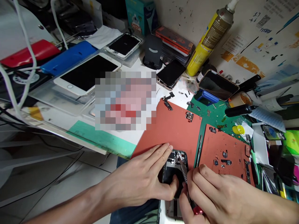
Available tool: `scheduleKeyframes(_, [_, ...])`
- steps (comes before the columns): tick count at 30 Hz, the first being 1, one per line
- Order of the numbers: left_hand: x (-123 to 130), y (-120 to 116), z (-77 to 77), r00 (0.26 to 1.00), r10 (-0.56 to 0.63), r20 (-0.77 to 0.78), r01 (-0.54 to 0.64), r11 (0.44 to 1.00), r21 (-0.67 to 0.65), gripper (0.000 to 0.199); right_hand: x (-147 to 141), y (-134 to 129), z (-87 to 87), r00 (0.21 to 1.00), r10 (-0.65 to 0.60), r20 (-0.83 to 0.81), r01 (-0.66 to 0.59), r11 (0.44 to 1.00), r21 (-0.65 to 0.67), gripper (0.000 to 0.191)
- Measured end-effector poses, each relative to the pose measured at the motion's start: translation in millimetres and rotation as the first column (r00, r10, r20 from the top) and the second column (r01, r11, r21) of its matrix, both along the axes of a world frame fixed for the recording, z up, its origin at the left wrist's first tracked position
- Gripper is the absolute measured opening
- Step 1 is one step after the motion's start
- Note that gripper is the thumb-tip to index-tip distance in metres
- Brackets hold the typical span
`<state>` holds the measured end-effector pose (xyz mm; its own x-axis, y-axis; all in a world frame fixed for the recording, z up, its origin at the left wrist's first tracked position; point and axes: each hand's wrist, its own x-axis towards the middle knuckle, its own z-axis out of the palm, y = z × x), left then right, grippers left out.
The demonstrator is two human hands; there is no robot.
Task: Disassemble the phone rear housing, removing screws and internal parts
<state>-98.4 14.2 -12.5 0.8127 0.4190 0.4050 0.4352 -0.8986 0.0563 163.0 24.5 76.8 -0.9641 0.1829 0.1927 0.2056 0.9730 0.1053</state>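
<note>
An opened phone (pixel 173 177) lies on the red mat's near edge, its inner parts showing. Along its left side rests my left hand (pixel 149 177), fingers stretched together and thumb bent over the dark interior, steadying it. My right hand (pixel 210 189) is closed around ribbed metal tweezers (pixel 183 169), whose point reaches the small connectors at the phone's top end. Something red and shiny (pixel 198 210) shows under that hand; I cannot make out what it belongs to. The phone's lower end is partly hidden by my right hand.
Small phone parts (pixel 226 162) are scattered over the right red mat (pixel 212 146). A slim metal tool (pixel 199 151) lies between the mats. Behind stand a yellow spray can (pixel 205 40), a propped phone (pixel 218 84) and a black stand (pixel 152 51). A white phone (pixel 87 73) lies left.
</note>
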Motion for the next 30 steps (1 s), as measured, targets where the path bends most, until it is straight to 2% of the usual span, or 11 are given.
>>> scheduleKeyframes(12, [-0.1, -1.3, 0.9, 1.0, 0.002, -0.024, -0.002, 1.0, 0.009, 0.053, 3.5, -1.6, -2.4, 1.0, -0.009, -0.028, 0.009, 1.0, -0.008, 0.026])
scheduleKeyframes(20, [0.1, -1.3, 5.2, 0.999, -0.031, -0.036, 0.031, 1.0, 0.001, 0.059, 11.2, -15.9, -4.8, 1.0, -0.014, -0.015, 0.014, 1.0, 0.001, 0.016])
scheduleKeyframes(22, [-0.6, -2.5, 6.4, 0.998, -0.037, -0.048, 0.036, 0.999, -0.013, 0.063, 14.0, -21.8, -0.6, 0.997, -0.073, -0.04, 0.073, 0.997, 0.004, 0.021])
scheduleKeyframes(25, [-1.5, -6.5, 6.7, 0.998, -0.027, -0.057, 0.023, 0.998, -0.067, 0.065, 23.4, -36.9, 2.6, 0.965, -0.245, -0.09, 0.247, 0.969, 0.002, 0.023])
scheduleKeyframes(28, [-1.5, -11.1, 6.3, 0.998, -0.016, -0.066, 0.008, 0.992, -0.128, 0.067, 40.1, -60.7, -6.1, 0.875, -0.432, -0.218, 0.429, 0.901, -0.06, 0.017])
scheduleKeyframes(30, [-0.9, -12.6, 5.5, 0.997, -0.018, -0.075, 0.007, 0.991, -0.136, 0.07, 53.0, -79.0, -17.8, 0.768, -0.538, -0.349, 0.523, 0.84, -0.143, 0.021])
